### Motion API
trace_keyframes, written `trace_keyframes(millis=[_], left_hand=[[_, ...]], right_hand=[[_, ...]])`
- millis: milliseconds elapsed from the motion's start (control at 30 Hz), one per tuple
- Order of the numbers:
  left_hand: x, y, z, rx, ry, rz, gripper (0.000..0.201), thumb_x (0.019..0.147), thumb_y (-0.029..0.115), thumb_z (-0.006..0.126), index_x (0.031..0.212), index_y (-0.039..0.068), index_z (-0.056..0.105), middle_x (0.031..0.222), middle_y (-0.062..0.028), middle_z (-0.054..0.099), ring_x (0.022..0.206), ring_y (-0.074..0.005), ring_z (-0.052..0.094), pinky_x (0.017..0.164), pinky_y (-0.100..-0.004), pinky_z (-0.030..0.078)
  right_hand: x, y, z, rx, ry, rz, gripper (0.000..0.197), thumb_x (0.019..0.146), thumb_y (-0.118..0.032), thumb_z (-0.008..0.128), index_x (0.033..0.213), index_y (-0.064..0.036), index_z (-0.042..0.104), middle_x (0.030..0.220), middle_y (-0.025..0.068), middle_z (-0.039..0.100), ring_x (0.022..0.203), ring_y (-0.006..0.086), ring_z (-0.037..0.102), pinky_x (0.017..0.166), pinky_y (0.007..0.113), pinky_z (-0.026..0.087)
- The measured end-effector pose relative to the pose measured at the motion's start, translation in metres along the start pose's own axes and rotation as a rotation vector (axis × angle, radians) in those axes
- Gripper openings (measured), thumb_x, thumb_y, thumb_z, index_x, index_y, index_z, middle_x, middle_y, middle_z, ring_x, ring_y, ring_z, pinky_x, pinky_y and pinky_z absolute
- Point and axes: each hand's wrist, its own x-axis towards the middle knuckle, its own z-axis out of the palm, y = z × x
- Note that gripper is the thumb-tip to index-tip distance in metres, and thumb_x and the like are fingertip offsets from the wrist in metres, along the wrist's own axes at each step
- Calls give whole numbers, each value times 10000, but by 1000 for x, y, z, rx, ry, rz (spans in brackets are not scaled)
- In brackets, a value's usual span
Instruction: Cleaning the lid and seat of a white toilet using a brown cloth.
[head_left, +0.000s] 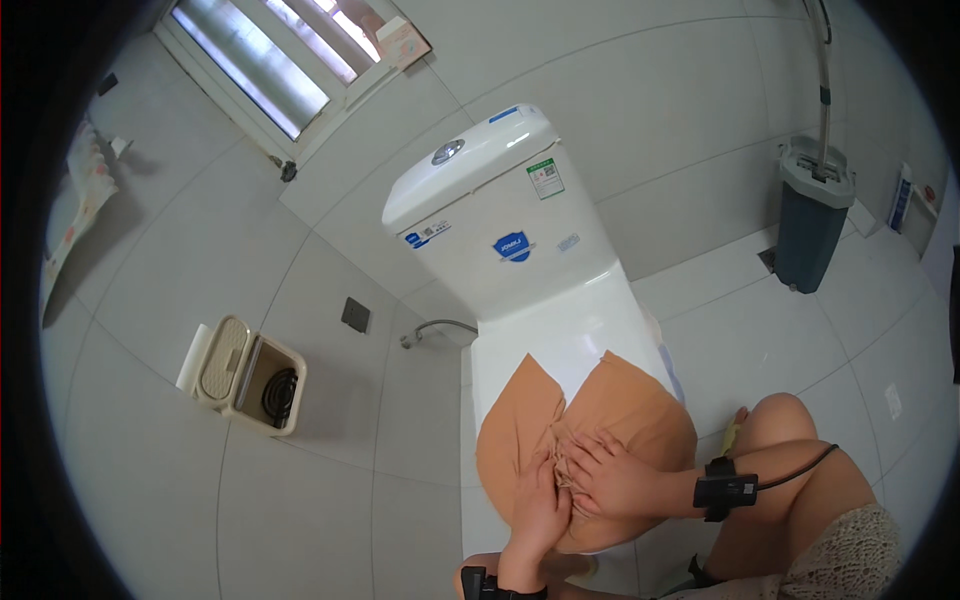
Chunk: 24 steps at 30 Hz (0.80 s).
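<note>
An orange-brown cloth (630,400) lies over the front part of the white toilet (560,340). Its far edge splits into two pointed flaps with a V-shaped gap between them. Wrinkles run together at its middle, where both hands meet. My left hand (540,505) grips the bunched fabric from the near left, fingers pointing away from me. From the right, my right hand (610,475) lies across the gathered folds, its fingers bent into them. The fingertips are partly lost in the cloth. Each wrist wears a black strapped device; a cable runs from the right one (725,490).
Behind the cloth rises the toilet tank (490,215) with a round flush button. A beige open-lidded bin (270,385) hangs on the left wall. At the far right stands a grey mop bucket (812,220) with a mop. My bent knees (785,430) are close on the right.
</note>
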Motion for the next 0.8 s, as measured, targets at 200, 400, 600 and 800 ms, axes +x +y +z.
trace_keyframes(millis=[200,400,600,800], left_hand=[[-13,-35,-1,69,184,-54,503,873,143,550,1343,-4,453,1479,-275,348,1377,-433,312,1146,-522,202],[-3,-59,3,188,315,-189,556,899,216,511,1391,-24,416,1504,-283,308,1400,-449,269,1156,-521,179],[1,-80,10,-236,495,-381,607,900,218,524,1415,-64,372,1495,-279,320,1388,-414,311,1146,-422,245],[-17,-71,24,-464,584,-456,565,943,190,477,1432,-63,350,1449,-246,371,1350,-376,362,1135,-405,257]], right_hand=[[24,-21,3,66,12,-115,682,948,-509,437,1295,72,521,1413,283,426,1352,409,364,1124,581,190],[46,-25,4,57,-20,-97,832,930,-612,409,1361,100,434,1446,276,389,1391,409,306,1140,573,162],[65,-25,10,59,-47,-83,804,933,-594,417,1401,60,411,1479,254,355,1410,401,276,1144,578,138],[63,-25,12,118,-97,-85,794,923,-609,427,1439,-6,397,1515,214,324,1430,397,237,1149,591,100]])
